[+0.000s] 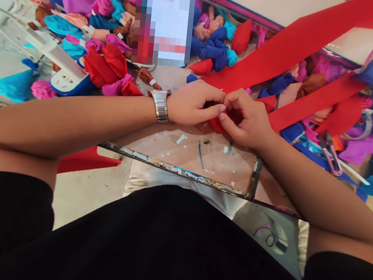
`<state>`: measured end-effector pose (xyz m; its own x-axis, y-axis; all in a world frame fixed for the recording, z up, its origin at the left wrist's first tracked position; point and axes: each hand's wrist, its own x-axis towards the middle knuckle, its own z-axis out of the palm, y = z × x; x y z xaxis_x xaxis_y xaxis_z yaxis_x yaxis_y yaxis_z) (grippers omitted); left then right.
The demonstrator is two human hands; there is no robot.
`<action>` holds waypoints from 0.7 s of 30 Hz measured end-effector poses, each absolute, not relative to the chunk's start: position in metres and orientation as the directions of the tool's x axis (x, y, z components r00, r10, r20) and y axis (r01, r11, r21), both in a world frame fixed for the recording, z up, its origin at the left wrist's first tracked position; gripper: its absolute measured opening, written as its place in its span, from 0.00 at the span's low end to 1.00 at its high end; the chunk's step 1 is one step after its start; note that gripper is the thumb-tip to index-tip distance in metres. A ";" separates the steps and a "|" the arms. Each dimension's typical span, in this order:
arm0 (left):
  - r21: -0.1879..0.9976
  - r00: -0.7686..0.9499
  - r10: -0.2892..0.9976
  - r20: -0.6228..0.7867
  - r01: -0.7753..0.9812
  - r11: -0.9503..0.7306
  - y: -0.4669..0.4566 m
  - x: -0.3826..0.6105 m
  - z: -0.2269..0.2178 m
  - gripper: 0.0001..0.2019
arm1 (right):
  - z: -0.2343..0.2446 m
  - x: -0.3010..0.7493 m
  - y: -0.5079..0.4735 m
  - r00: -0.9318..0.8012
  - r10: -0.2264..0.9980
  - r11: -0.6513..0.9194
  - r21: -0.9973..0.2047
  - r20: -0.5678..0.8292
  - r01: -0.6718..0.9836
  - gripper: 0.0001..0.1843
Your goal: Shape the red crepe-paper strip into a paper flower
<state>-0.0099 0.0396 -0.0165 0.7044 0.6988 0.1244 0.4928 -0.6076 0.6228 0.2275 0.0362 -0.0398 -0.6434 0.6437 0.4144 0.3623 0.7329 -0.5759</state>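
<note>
A long red strip (pixel 274 47) of paper-like or cloth-like material runs from the upper right down to both hands. My left hand (pixel 195 103), with a silver watch (pixel 160 105) at its wrist, has thumb and forefinger pinched on the strip's near end. Fingertip to fingertip with it, my right hand (pixel 249 119) pinches the same red material, and a bit of red hangs below and between them. The exact fold in the fingers is hidden. Just right of my right hand lies a narrower red strip (pixel 315 104).
Rolled and twisted flowers (pixel 103 6) in several colours crowd the back left. A white-blue power strip (pixel 68 80) sits there, with a blurred-out screen (pixel 167 19) behind. Pink-handled snips (pixel 332 158) lie at right. Paper scraps dot the table edge (pixel 177 171).
</note>
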 end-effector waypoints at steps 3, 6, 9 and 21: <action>0.627 0.700 0.704 0.121 0.496 -0.601 0.039 -0.010 -0.016 0.17 | -0.040 0.228 0.036 -0.640 0.643 0.737 -0.567 0.420 0.368 0.15; 0.625 0.700 0.704 0.122 0.496 -0.602 0.039 -0.010 -0.017 0.17 | -0.040 0.228 0.036 -0.641 0.636 0.746 -0.554 0.429 0.370 0.14; 0.613 0.698 0.705 0.121 0.506 -0.606 0.039 -0.009 -0.017 0.17 | -0.040 0.228 0.036 -0.645 0.634 0.749 -0.546 0.426 0.375 0.13; 0.597 0.699 0.709 0.094 0.530 -0.602 0.039 -0.009 -0.014 0.18 | -0.039 0.227 0.036 -0.646 0.645 0.735 -0.564 0.408 0.377 0.13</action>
<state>-0.0090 0.0385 -0.0144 0.6989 0.7090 0.0940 0.5302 -0.6017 0.5974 0.2271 0.0361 -0.0390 -0.6461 0.6450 0.4080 0.3774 0.7346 -0.5638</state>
